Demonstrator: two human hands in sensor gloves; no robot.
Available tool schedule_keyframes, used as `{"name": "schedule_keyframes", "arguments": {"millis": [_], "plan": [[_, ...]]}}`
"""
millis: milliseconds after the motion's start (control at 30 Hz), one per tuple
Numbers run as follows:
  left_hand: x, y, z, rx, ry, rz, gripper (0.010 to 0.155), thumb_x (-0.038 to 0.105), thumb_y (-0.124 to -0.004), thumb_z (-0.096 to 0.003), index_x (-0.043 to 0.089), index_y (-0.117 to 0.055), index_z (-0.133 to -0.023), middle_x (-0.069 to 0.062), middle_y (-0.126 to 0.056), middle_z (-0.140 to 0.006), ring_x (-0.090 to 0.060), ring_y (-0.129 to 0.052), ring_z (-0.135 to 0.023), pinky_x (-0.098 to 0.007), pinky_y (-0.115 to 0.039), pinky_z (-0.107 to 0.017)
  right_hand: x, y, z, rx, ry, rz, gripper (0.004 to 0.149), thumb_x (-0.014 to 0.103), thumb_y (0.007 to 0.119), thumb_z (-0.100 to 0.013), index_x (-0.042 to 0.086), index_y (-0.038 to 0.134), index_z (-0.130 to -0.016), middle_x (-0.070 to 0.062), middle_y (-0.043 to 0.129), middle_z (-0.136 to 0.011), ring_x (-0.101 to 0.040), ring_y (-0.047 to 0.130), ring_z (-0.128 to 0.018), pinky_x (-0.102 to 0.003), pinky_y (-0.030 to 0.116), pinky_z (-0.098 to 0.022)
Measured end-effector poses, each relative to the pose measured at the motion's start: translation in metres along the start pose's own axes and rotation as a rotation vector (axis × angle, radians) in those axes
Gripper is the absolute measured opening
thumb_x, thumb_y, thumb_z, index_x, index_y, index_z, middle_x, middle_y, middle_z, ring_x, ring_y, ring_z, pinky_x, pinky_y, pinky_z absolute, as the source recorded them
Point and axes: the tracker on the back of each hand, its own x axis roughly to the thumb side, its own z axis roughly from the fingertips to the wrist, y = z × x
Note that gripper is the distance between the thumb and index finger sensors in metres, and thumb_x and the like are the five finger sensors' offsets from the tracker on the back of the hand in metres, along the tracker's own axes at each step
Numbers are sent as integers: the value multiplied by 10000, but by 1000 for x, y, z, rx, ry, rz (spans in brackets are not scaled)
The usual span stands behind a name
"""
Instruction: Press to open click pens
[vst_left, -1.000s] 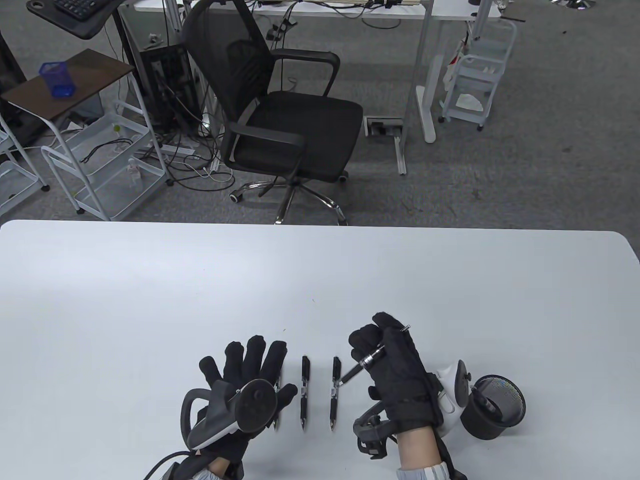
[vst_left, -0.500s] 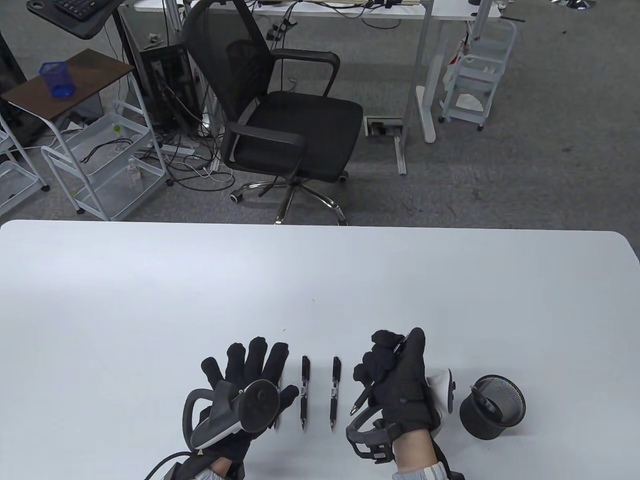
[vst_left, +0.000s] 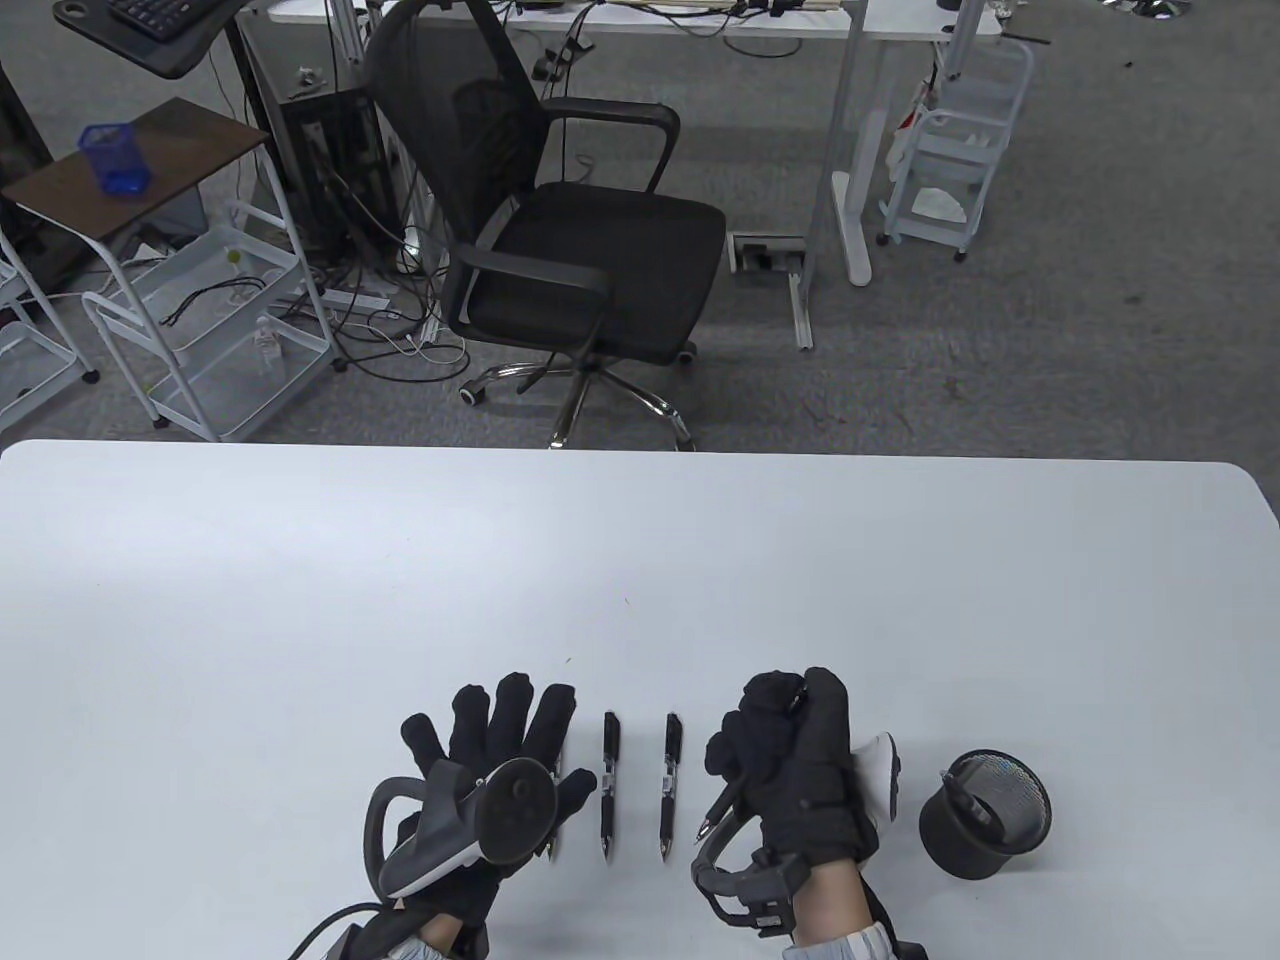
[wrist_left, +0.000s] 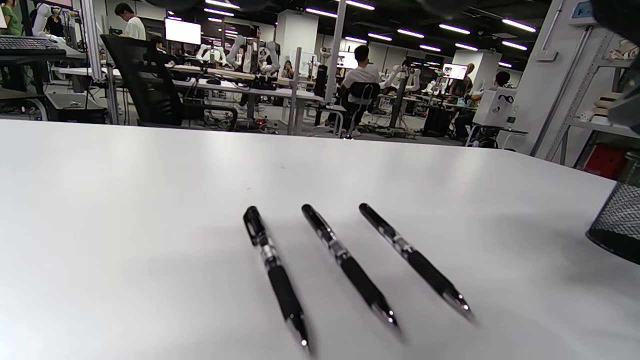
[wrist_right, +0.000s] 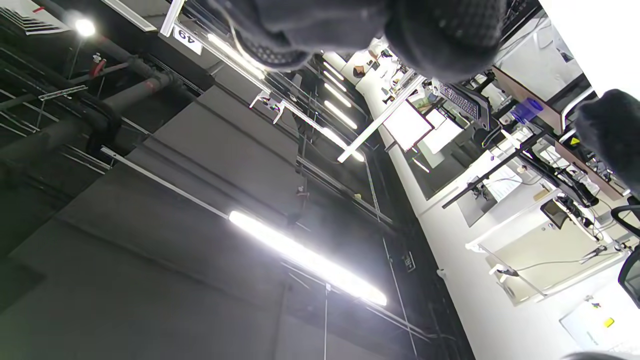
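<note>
Black-gloved, the right hand (vst_left: 795, 765) is curled into a fist around a click pen (vst_left: 722, 806), thumb folded over the upper end, and only the pen's tip end pokes out below the fingers, pointing down toward the person. Three more pens lie side by side on the white counter (vst_left: 640, 560), just left of that fist, tips toward the near edge: the nearest pen (vst_left: 669, 785) sits right beside the held one, a middle pen (vst_left: 608, 785) lies next to it, and a third pen (wrist_left: 275, 272) lies farthest from the fist, mostly hidden from above under the left hand (vst_left: 490, 760). That left hand lies flat with its fingers spread, holding nothing, its index finger over the third pen. On the other side of the fist, close by, stands a black mesh pen cup (vst_left: 985, 812) with one dark pen leaning inside.
</note>
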Motion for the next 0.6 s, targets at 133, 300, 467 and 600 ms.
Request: {"name": "schedule_keyframes", "arguments": {"millis": [133,300,467,600], "plan": [[0,0,0,2,1,-2,722,609,-496,-702,254,-221,-1268,-244,-275,-1322,-649,-340,-1144,-862,-221,-668,0,-1,0,-1,2,9,616,483,259,-675,106,725,-819,121,807,-492,-87,858,-316,-346,837,-406],[0,0,0,0,0,-2,723,609,-496,-702,253,-221,-1268,-243,-275,-1322,-650,-338,-1144,-862,-220,-668,0,-1,0,-7,4,8,616,488,264,-675,107,725,-819,120,807,-493,-88,858,-318,-346,835,-408],[0,-1,0,0,0,-3,722,609,-496,-702,254,-222,-1268,-244,-274,-1322,-649,-339,-1144,-862,-220,-668,0,-1,-1,5,-6,14,616,491,267,-677,103,719,-831,119,807,-505,-91,858,-329,-350,831,-417],[0,-1,0,-2,1,-2,722,609,-496,-702,254,-224,-1268,-245,-276,-1321,-650,-339,-1143,-862,-220,-667,1,2,-2,32,-10,32,619,499,274,-683,96,716,-843,114,810,-516,-95,860,-339,-354,830,-425]]}}
